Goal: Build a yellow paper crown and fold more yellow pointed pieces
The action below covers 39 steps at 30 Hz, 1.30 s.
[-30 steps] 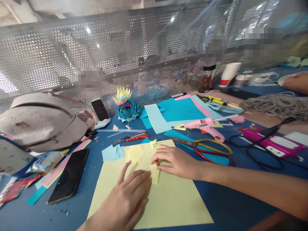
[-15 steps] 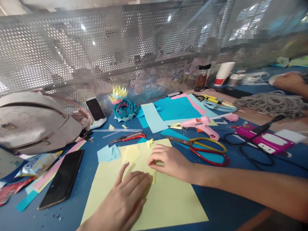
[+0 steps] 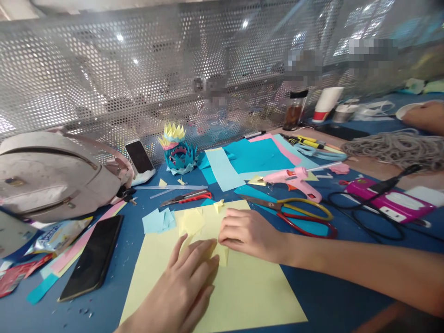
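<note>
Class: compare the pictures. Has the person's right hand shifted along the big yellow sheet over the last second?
No. The right hand still presses the small yellow piece just below the yellow sheet's top edge, left of the scissors; only the camera shifted.

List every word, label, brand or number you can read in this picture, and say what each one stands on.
No text can be read for certain.
Silvery snack wrapper at the left: blue lettering, too blurred to read.
Red packet at the left edge: print too small to read.
White and red paper cup at the back: no legible print.
Magenta box at the right: white label, unreadable.
</note>
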{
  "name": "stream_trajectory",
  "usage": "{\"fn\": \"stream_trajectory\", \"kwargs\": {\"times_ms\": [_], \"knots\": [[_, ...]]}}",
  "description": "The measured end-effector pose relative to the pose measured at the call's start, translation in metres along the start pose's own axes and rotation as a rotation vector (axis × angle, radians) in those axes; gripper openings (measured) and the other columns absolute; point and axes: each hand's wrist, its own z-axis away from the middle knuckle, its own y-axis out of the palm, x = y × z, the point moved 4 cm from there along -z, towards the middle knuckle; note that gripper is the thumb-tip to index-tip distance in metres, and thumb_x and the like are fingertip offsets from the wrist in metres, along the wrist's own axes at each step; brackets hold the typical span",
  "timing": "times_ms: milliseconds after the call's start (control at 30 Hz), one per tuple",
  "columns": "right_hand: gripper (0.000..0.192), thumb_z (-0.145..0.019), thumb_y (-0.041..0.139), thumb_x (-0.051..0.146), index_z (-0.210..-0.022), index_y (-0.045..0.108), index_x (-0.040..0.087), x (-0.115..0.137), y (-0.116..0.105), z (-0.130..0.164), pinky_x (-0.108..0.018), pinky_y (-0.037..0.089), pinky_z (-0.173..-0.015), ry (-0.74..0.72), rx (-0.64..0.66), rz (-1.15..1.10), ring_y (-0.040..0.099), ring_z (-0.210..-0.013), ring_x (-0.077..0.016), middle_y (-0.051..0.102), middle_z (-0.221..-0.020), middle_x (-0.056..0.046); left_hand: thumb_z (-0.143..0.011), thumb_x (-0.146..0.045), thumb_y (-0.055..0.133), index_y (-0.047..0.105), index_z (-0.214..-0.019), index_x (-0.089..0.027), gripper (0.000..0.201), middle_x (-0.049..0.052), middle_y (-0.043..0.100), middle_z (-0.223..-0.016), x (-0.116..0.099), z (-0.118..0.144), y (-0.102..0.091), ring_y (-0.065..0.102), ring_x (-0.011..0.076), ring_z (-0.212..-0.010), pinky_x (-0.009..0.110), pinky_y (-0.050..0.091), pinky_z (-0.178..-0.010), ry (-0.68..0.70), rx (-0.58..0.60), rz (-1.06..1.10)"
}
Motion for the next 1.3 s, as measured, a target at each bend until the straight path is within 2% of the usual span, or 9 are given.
{"fn": "stream_trajectory", "kwargs": {"times_ms": [167,333,400,700,800,900,1033,1133,1300], "knots": [[0.027,-0.103,0.055,0.028,-0.088,0.075,0.017,-0.003,0.0,0.0,-0.029,0.039,-0.068,-0.005,0.022,-0.069,0.053,-0.078,-0.0169,0.069,-0.081,-0.003,-0.099,-0.016,0.044,0.046,-0.137,-0.018,0.038,0.013,0.048,-0.153,0.002,-0.003,-0.001,0.035,0.0278,-0.148,0.066,0.027,-0.12,-0.005,0.037,0.029],[0.022,-0.1,0.06,0.031,-0.093,0.079,0.021,-0.013,-0.006,0.002,-0.027,0.042,-0.07,0.16,0.07,-0.275,0.058,-0.083,-0.0165,0.071,-0.083,-0.003,-0.098,-0.016,0.048,0.048,-0.136,-0.018,0.038,0.013,0.054,-0.147,0.001,-0.004,-0.004,0.04,0.0285,-0.145,0.065,0.022,-0.122,0.01,-0.002,0.035],[0.021,-0.1,0.061,0.03,-0.097,0.079,0.022,-0.015,-0.008,0.002,-0.027,0.042,-0.07,0.16,0.101,-0.269,0.059,-0.084,-0.0164,0.071,-0.086,-0.003,-0.098,-0.017,0.048,0.049,-0.136,-0.017,0.038,0.013,0.056,-0.145,0.001,-0.003,-0.004,0.042,0.0291,-0.143,0.066,0.023,-0.121,0.018,-0.008,0.035],[0.028,-0.106,0.048,0.027,-0.097,0.073,0.018,-0.004,-0.018,0.0,-0.031,0.033,-0.064,-0.212,0.196,0.074,0.052,-0.078,-0.0168,0.067,-0.089,-0.003,-0.098,-0.018,0.05,0.052,-0.133,-0.016,0.035,0.014,0.057,-0.144,0.002,-0.004,-0.006,0.044,0.0277,-0.142,0.062,0.021,-0.123,0.032,-0.024,0.022],[0.028,-0.105,0.049,0.026,-0.091,0.072,0.018,-0.003,-0.02,-0.001,-0.032,0.032,-0.065,-0.232,0.236,0.08,0.05,-0.078,-0.0181,0.068,-0.086,-0.003,-0.098,-0.018,0.049,0.051,-0.134,-0.016,0.036,0.014,0.056,-0.146,0.002,-0.004,-0.006,0.044,0.0279,-0.143,0.062,0.022,-0.123,0.032,-0.025,0.022],[0.029,-0.105,0.051,0.026,-0.087,0.072,0.02,-0.005,-0.018,-0.001,-0.031,0.034,-0.067,-0.135,0.202,0.009,0.053,-0.081,-0.0179,0.068,-0.086,-0.003,-0.098,-0.019,0.049,0.051,-0.135,-0.015,0.037,0.015,0.056,-0.146,0.001,-0.003,-0.006,0.044,0.0282,-0.143,0.062,0.022,-0.123,0.04,-0.028,0.01],[0.017,-0.1,0.061,0.025,-0.087,0.071,0.019,-0.007,-0.01,-0.001,-0.028,0.038,-0.069,0.133,0.135,-0.087,0.057,-0.081,-0.0159,0.068,-0.083,-0.001,-0.099,-0.022,0.051,0.051,-0.138,-0.015,0.039,0.015,0.057,-0.145,0.0,-0.001,-0.006,0.047,0.0294,-0.14,0.063,0.023,-0.122,0.051,-0.053,-0.002],[0.013,-0.089,0.076,0.026,-0.083,0.066,0.019,-0.007,-0.004,-0.003,-0.026,0.039,-0.067,0.324,0.168,-0.147,0.06,-0.082,-0.0151,0.068,-0.085,0.002,-0.1,-0.029,0.052,0.051,-0.141,-0.017,0.042,0.015,0.058,-0.144,-0.002,-0.001,-0.006,0.049,0.0305,-0.138,0.064,0.022,-0.122,0.051,-0.072,0.004],[0.017,-0.083,0.078,0.017,-0.079,0.061,0.019,-0.002,-0.001,-0.006,-0.025,0.04,-0.066,0.422,0.206,-0.169,0.061,-0.082,-0.0153,0.066,-0.083,0.003,-0.102,-0.036,0.05,0.051,-0.143,-0.018,0.045,0.015,0.062,-0.134,-0.005,-0.001,-0.007,0.055,0.0309,-0.13,0.066,0.021,-0.121,0.062,-0.078,-0.003]]}}
